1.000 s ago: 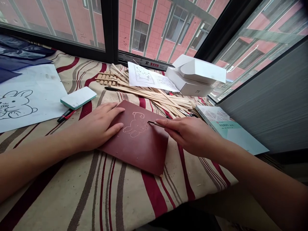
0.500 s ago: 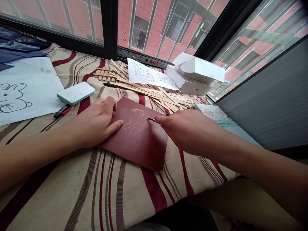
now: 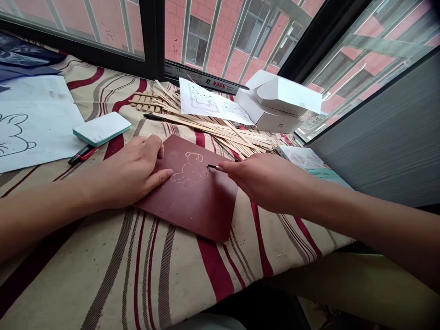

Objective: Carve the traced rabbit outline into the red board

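Note:
A dark red board (image 3: 192,206) lies at a slant on the striped cloth. Pale lines of a rabbit-like figure (image 3: 190,172) are cut into its upper half. My left hand (image 3: 142,169) grips the board's left edge, thumb on top and fingers curled at the far side. In a pinch, my right hand (image 3: 261,176) holds a slim carving knife (image 3: 216,167). Its dark tip rests at the right edge of the figure's outline. Most of the handle is hidden inside my fist. Small crumbs of material dot the board near its lower edge.
Behind the board lie thin wooden strips (image 3: 220,130), a printed sheet (image 3: 199,98) and a white box (image 3: 275,107). To the left are a white-and-teal block (image 3: 102,128), a pen (image 3: 82,154) and a drawing on paper (image 3: 41,123). A book (image 3: 309,162) sits beyond my right wrist.
The view has shifted a little, so everything sits slightly further left and higher. The knife tip stays at the figure's right outline, and both hands keep their holds.

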`<control>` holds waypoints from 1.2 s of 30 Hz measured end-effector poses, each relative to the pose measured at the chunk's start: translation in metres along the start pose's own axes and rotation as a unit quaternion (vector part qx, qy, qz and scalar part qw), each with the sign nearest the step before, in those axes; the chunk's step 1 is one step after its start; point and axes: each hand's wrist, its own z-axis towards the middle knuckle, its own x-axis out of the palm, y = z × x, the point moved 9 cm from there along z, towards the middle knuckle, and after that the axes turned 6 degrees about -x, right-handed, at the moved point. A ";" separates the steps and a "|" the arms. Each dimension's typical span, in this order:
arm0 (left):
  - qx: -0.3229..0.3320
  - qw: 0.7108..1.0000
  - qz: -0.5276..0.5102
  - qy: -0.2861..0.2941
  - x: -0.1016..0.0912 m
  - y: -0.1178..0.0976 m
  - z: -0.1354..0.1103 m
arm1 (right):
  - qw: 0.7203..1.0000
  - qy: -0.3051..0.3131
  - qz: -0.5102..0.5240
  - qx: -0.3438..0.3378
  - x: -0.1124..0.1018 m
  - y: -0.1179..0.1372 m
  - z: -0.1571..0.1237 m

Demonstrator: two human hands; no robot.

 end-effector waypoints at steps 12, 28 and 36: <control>0.000 1.000 -0.006 -0.002 0.001 0.003 0.002 | 0.997 -0.015 -0.069 -0.043 0.021 0.000 -0.007; -0.011 1.000 -0.018 0.008 0.003 0.000 0.008 | 0.995 -0.008 -0.087 -0.058 0.002 0.008 -0.005; -0.002 1.000 -0.020 0.002 0.004 0.006 0.007 | 0.996 0.005 -0.082 -0.028 -0.003 0.005 0.016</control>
